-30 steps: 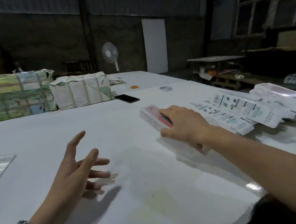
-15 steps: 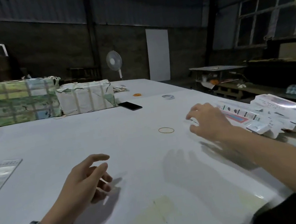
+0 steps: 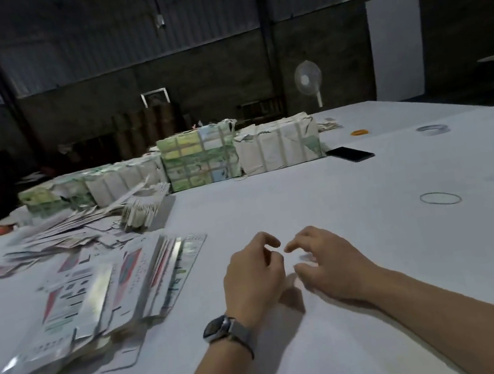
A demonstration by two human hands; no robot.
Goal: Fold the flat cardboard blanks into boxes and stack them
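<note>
blanks (image 3: 94,295): flat, glossy white with red/grey print, fanned in a loose pile on table (image 3: 321,194), left of hands | left hand (image 3: 252,278): loosely curled, empty | right hand (image 3: 325,258): loosely curled, empty, nearly fingertip to fingertip

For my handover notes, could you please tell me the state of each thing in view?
Left hand: empty, fingers loosely curled.
Right hand: empty, fingers loosely curled.
Pile of printed flat cardboard blanks: unfolded, fanned.
Black phone: screen dark, lying flat.
Paper-wrapped strapped bundles: unopened.
White pedestal fan: motion indiscernible.
</note>
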